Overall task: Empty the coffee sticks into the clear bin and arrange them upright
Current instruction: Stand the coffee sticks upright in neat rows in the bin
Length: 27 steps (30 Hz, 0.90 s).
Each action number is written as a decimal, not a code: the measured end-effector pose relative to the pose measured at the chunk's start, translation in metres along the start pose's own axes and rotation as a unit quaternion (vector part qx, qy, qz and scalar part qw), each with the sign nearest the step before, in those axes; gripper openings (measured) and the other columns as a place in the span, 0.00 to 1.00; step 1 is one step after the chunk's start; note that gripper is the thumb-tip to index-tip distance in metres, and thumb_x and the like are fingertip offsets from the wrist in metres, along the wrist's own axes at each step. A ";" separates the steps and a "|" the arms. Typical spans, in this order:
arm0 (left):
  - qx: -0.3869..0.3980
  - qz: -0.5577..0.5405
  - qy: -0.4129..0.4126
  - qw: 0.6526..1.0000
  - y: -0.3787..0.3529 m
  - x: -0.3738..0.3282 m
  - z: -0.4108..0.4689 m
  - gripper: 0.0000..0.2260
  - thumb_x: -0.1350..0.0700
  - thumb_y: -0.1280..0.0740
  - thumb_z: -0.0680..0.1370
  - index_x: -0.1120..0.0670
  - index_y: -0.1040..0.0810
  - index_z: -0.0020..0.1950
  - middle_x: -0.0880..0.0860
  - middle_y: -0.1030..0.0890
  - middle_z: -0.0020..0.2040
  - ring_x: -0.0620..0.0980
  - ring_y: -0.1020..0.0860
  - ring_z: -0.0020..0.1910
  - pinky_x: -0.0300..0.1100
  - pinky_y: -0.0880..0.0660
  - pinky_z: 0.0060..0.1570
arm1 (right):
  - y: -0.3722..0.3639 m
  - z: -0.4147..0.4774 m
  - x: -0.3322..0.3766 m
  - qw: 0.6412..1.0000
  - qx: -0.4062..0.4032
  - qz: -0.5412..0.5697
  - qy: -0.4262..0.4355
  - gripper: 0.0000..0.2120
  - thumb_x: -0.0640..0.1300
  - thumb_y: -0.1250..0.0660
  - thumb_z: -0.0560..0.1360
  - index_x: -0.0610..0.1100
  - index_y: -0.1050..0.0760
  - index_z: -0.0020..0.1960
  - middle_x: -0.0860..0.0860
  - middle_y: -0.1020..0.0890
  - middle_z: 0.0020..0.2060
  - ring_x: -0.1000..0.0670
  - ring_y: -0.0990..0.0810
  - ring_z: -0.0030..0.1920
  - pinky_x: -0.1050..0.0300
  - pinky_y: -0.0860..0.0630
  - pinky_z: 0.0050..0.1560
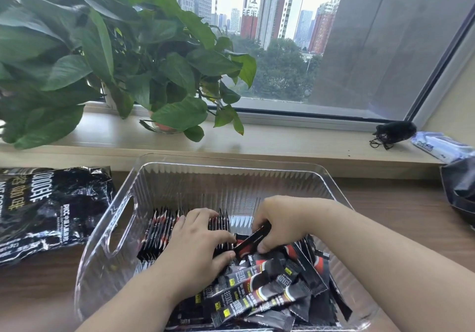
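1. Sticks (259, 293) all lie inside the bin (231, 177), which sits on the tabletop (385, 198). The bag (46, 211) lies flat to the bin's left and looks emptied, so the pouring seems done and the step in hand is the sorting.
2. A row (159, 234) stands upright along the bin's left side. A loose pile (303, 267) fills the near and right part, its sticks lying crosswise over each other.
3. The left hand (200, 244) lies over the right end of the row. Its fingers (203, 214) are stretched out and slightly apart, pressing on the tops to steady them.
4. The right hand (282, 221) pinches one stick (253, 241) between thumb and fingertips. The stick is tilted, with its lower end just beside the left thumb and the row's open end.
5. To do this well, turn the stick upright before it goes down and slide it flat against the last standing one. Move the left hand over it only once it touches the bin floor.
6. Press sideways toward the bin wall rather than downward. The packets look thin and slick, so they would likely buckle or slip.
7. The pile crowds the foot of the row, so a loose stick may wedge under the new one and tip it. Clearing a gap first would help.
8. Much of the pile is unsorted, so the task seems under halfway.
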<state>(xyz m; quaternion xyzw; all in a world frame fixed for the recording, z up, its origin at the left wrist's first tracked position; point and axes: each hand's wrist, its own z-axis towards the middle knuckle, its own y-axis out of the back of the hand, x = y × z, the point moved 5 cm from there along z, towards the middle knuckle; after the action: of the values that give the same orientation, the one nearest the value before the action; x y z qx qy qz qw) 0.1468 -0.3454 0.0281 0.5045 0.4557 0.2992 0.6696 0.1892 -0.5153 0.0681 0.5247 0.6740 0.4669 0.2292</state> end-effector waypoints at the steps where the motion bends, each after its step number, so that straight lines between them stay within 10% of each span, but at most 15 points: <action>1: 0.001 -0.001 0.000 1.000 0.000 0.000 0.001 0.18 0.36 0.40 0.79 0.36 0.27 0.68 0.46 0.41 0.75 0.47 0.50 0.76 0.51 0.50 0.77 | -0.001 -0.001 0.003 1.000 0.006 0.008 0.002 0.11 0.56 0.28 0.75 0.52 0.16 0.53 0.55 0.16 0.44 0.51 0.19 0.45 0.52 0.20 0.48; 27: 0.003 -0.017 0.006 1.000 0.000 0.002 0.001 0.16 0.35 0.39 0.78 0.35 0.25 0.65 0.44 0.41 0.75 0.46 0.51 0.76 0.49 0.49 0.76 | -0.001 -0.016 0.014 0.994 0.107 -0.015 0.012 0.08 0.50 0.28 0.76 0.50 0.15 0.53 0.59 0.18 0.40 0.55 0.21 0.43 0.55 0.24 0.52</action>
<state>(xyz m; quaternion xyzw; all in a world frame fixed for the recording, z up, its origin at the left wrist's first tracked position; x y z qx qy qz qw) 0.1486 -0.3446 0.0277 0.4970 0.4689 0.2895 0.6703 0.1710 -0.5086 0.0771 0.5304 0.7304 0.3949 0.1709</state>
